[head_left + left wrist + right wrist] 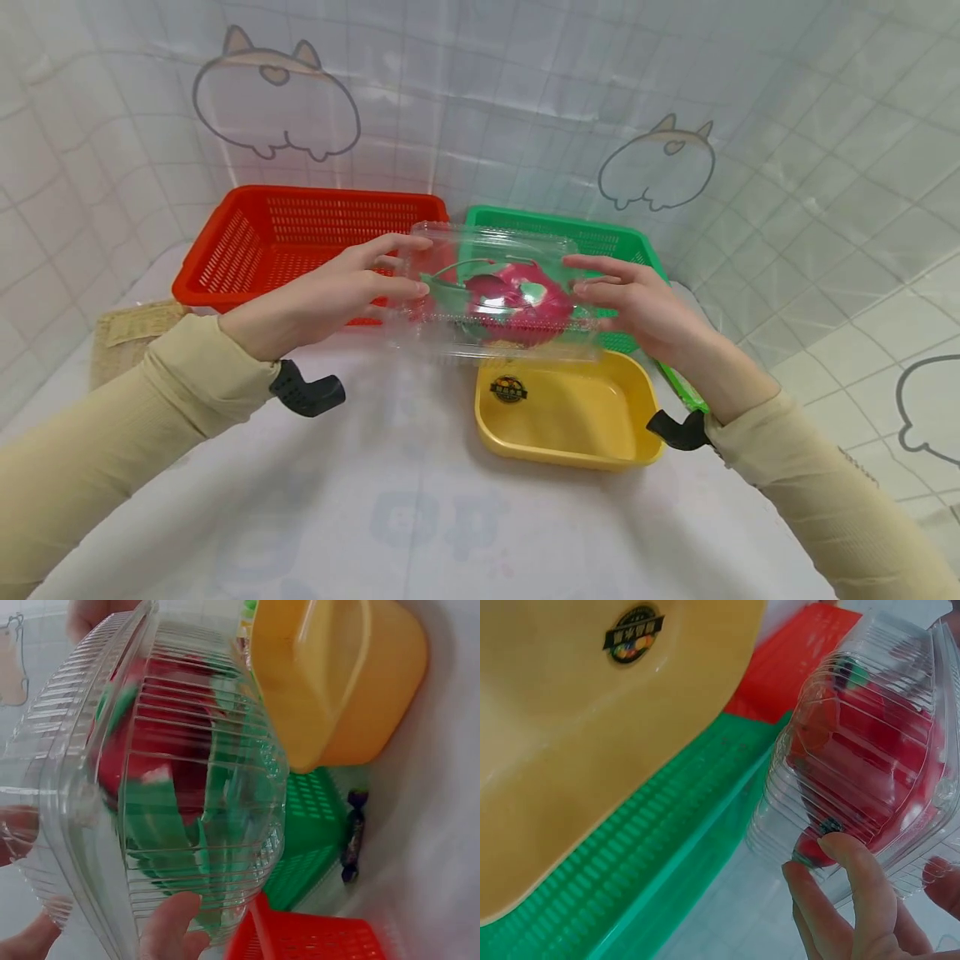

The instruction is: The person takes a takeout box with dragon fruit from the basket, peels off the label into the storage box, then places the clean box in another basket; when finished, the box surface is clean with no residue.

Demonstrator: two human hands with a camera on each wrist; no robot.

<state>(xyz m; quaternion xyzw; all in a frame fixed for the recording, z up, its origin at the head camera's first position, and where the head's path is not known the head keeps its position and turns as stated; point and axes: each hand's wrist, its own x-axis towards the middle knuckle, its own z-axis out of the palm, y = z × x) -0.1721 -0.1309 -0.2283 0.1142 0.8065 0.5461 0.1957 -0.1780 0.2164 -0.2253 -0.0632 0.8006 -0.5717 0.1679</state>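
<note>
A clear plastic clamshell box (450, 337) is held up over the table between both hands. Inside it lies a pink dragon fruit (517, 304) with green scale tips. At the box's left end my left hand (330, 287) grips with thumb and fingers spread around the edges. The right hand (637, 308) holds the opposite end; in the right wrist view its fingertips (840, 844) press against the ribbed wall. Seen from the left wrist, the two ribbed halves meet along a rim (67, 795).
Below the box stands a yellow basin (570, 408) with a dark label. A red basket (217, 250) and a green basket (630, 242) sit behind. A tan woven piece (135, 333) lies left, a green packet (682, 387) right. The left wrist view shows a dark wrapped candy (354, 836).
</note>
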